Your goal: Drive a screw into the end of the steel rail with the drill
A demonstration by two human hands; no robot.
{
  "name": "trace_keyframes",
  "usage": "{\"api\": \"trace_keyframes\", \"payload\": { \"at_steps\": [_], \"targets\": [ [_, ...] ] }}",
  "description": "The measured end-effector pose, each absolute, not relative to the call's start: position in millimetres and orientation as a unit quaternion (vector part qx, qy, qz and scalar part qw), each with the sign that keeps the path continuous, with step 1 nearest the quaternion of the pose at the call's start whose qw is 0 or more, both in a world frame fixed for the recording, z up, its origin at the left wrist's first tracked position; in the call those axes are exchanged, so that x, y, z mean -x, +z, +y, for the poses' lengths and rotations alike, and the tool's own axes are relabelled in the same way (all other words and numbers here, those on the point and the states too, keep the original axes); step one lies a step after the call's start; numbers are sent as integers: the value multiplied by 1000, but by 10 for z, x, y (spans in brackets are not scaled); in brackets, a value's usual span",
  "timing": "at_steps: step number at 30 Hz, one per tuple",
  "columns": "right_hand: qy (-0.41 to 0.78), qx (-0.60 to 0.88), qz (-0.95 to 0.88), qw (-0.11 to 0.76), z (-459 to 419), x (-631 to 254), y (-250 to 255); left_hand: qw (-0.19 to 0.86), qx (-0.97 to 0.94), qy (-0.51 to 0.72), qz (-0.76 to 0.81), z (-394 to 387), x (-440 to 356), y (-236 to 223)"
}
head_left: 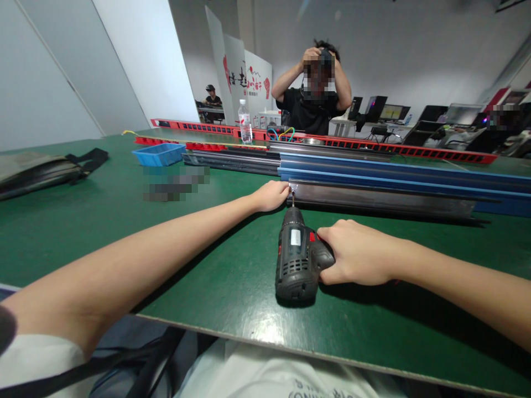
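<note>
My right hand [357, 252] is wrapped round the handle of a black cordless drill [296, 255] that points away from me, its bit against the left end of a grey metal rail [379, 199]. My left hand [271, 195] is closed at that same rail end, fingers pinched right beside the drill bit; what they pinch is too small to see. The rail lies flat on the green table [124, 221] in front of a long blue rail [398, 172].
A dark rail [230, 159], red perforated rails [435, 150], a blue tray [160, 154] and a water bottle [244, 121] lie further back. A dark bag [37, 172] sits at the left. A person in black sits opposite with hands raised to the head.
</note>
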State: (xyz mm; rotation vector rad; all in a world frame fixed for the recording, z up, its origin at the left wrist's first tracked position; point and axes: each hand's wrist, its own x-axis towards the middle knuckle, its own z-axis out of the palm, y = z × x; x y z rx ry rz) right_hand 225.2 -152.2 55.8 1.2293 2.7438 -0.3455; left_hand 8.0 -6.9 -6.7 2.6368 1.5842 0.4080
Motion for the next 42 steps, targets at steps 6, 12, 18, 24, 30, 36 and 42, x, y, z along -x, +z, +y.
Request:
{"api": "trace_keyframes", "payload": {
  "at_steps": [6,12,18,24,30,36,42],
  "targets": [
    [-115,-409,903,59,-1537,-2243,558,7,-855,134,501,-46,-69,-84],
    [-113,-410,903,63,-1533,-2247,555,10,-854,130,504,-58,-71,-75],
    [-115,-406,905,56,-1529,-2259,545,21,-847,117,518,-89,-91,-44],
    [-117,-404,906,54,-1531,-2247,548,14,-851,128,510,-70,-84,-63],
    [-115,-405,905,55,-1528,-2253,550,6,-849,114,516,-69,-89,-62],
    [-113,-406,905,56,-1525,-2247,550,5,-849,110,517,-91,-100,-52],
    [-117,-407,905,52,-1521,-2258,538,1,-851,117,512,-87,-90,-64]
  ]
}}
